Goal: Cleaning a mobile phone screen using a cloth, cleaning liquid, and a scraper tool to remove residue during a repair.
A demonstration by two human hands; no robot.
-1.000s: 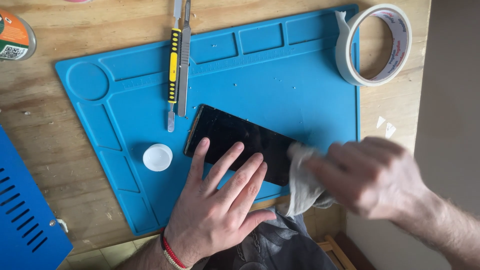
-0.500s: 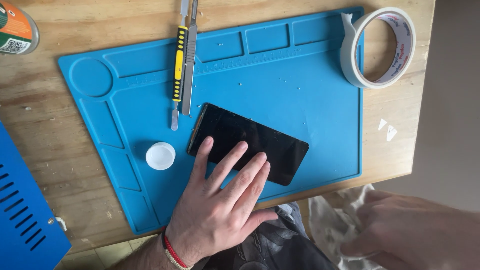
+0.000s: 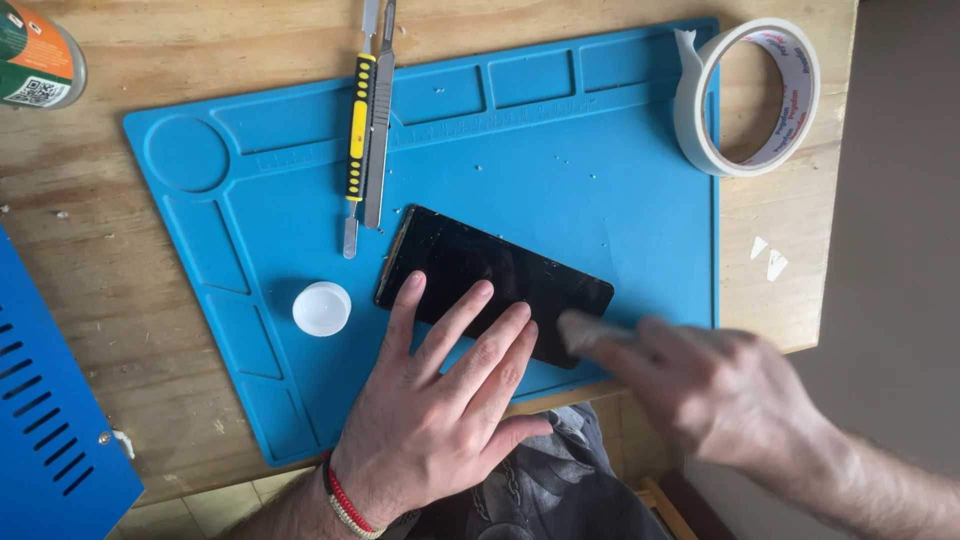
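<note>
A black phone [image 3: 470,260] lies screen-up and slightly slanted on a blue work mat [image 3: 560,150]. My left hand [image 3: 440,420] rests flat on the phone's near edge, fingers spread, pinning it to the mat. My right hand [image 3: 720,390] is blurred with motion at the phone's right end. It pinches a small white cloth [image 3: 583,330] against that corner of the phone. Small pale specks dot the screen and the mat around it.
A yellow-and-black utility knife [image 3: 355,130] and a metal tool [image 3: 378,130] lie on the mat's upper left. A white cap [image 3: 321,308] sits left of the phone. A tape roll [image 3: 745,95] straddles the mat's top right corner. A can [image 3: 35,55] and a blue box [image 3: 45,420] stand at the left.
My right hand pulled the cloth away below the table's edge, then came back up to the phone's right end. My left hand stayed on the phone.
</note>
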